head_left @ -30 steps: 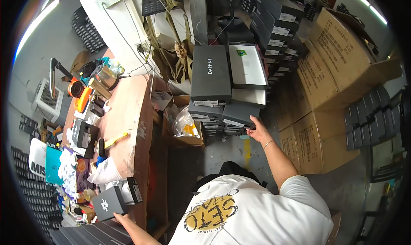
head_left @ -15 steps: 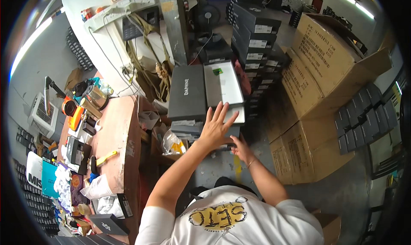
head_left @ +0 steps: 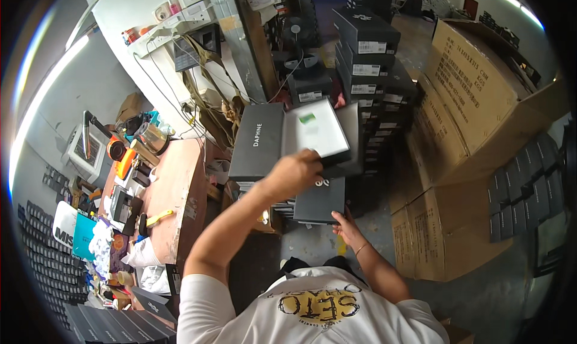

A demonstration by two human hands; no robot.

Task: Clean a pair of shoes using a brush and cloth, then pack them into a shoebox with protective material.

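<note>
Black box (head_left: 318, 204) forward-left of the right grip (head_left: 345, 228), in contact

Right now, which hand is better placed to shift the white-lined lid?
Likely the left hand, at the near edge of the white-lined lid; the right hand holds the closed black shoebox.

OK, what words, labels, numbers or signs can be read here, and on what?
Locations only; wording isn't copied:
Lettered dark shoebox: white letters, legible.
Dark box in the right hand: white mark, partly hidden.
White shirt: large dark letters.
Brown carton: dark print, partly legible.
White panel, far left: bold dark letters, partly covered.
White box labels: too small to read.
</note>
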